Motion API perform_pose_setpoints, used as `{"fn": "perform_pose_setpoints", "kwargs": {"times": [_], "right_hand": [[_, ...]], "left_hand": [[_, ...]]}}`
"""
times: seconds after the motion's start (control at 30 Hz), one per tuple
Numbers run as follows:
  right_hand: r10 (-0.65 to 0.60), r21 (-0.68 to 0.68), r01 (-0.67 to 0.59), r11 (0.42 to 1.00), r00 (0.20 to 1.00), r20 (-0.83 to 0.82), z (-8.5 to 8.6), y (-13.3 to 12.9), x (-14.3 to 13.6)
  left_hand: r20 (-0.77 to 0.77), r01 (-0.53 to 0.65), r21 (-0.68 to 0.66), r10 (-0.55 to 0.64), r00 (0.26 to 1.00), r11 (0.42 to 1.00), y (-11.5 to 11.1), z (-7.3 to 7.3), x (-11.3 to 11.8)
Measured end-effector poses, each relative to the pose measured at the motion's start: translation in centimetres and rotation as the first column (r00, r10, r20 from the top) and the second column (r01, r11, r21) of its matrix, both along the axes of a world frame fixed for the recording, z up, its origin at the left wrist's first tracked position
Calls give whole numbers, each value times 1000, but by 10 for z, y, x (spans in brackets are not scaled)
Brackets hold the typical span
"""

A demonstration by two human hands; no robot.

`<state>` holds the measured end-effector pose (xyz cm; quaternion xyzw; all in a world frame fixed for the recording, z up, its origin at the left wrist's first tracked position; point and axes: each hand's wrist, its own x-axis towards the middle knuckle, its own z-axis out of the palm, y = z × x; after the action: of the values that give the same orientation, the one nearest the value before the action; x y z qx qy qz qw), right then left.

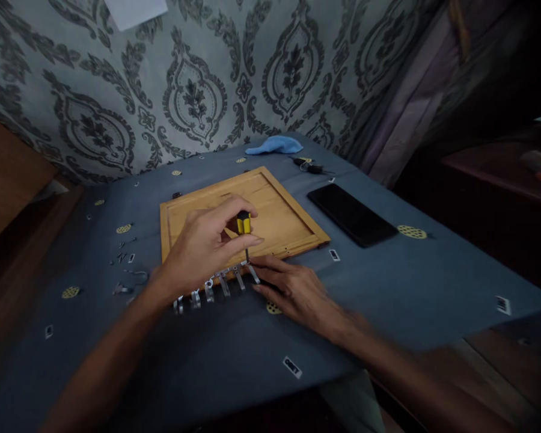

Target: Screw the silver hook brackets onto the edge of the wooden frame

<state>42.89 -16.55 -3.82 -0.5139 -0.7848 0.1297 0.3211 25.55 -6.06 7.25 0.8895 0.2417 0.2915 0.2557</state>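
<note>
My left hand (198,243) is closed around the yellow and black handle of a screwdriver (244,224), its shaft pointing down at a metal hook (253,274) on the near edge of a framed wooden board (275,207). Fingers of my right hand (297,291) pinch that same hook from the right side. A row of similar metal hooks (224,285) runs leftward along this edge, jutting toward me. The screw under the screwdriver tip is too small to make out.
Small screws (122,255) and a loose metal hook (122,288) lie left of the board. To its right is a black phone (351,214). Dark keys or a similar small item (313,166) and a blue cloth (276,145) lie at the back, near the patterned wall.
</note>
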Motion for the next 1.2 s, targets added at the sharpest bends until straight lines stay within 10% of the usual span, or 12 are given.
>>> {"fn": "perform_pose_setpoints", "kwargs": {"times": [0.17, 0.37, 0.63, 1.2], "right_hand": [[-1, -11, 1, 1000, 1000, -8, 1, 0, 0], [16, -19, -16, 1000, 1000, -19, -1, 1, 1], [13, -17, -13, 1000, 1000, -15, -1, 1, 1], [16, -14, -16, 1000, 999, -29, 0, 0, 0]], "left_hand": [[-66, -35, 143, 45, 997, 989, -2, 3, -2], [-185, 237, -91, -250, 950, 967, 1, 16, -13], [2, -35, -32, 35, 999, 999, 1, 2, 0], [-91, 29, 10, -28, 995, 1000, 1, 13, -9]]}}
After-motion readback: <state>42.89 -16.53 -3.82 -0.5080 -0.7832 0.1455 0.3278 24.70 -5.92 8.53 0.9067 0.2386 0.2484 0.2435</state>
